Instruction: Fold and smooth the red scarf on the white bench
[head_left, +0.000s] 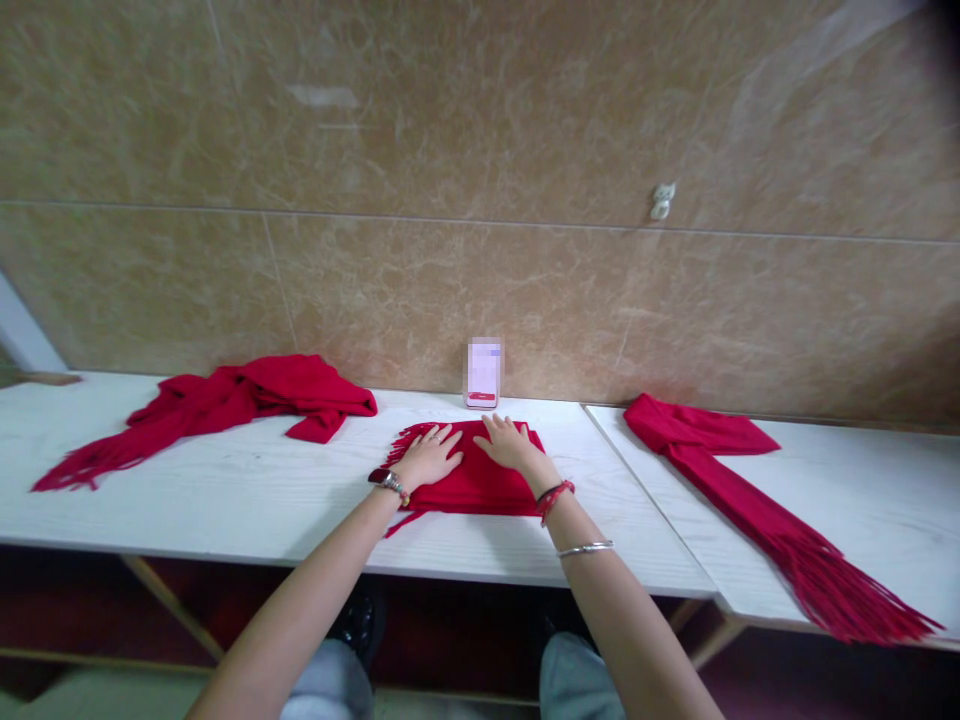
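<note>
A red fringed scarf (472, 480), folded into a flat rectangle, lies on the white table in front of me. My left hand (429, 456) rests flat on its left part, fingers spread, near the fringe at that end. On the upper right part lies my right hand (510, 445), also with fingers stretched out. Neither hand grips the cloth. One strand of fringe sticks out below the lower left corner. Parts of the scarf are hidden beneath both hands.
Another red scarf (255, 395) lies crumpled at the left. A third scarf (720, 480) is bent over at the right, its fringe at the table's front edge. A phone (484, 372) leans upright against the marbled wall (450, 280). A seam divides the white table (300, 510).
</note>
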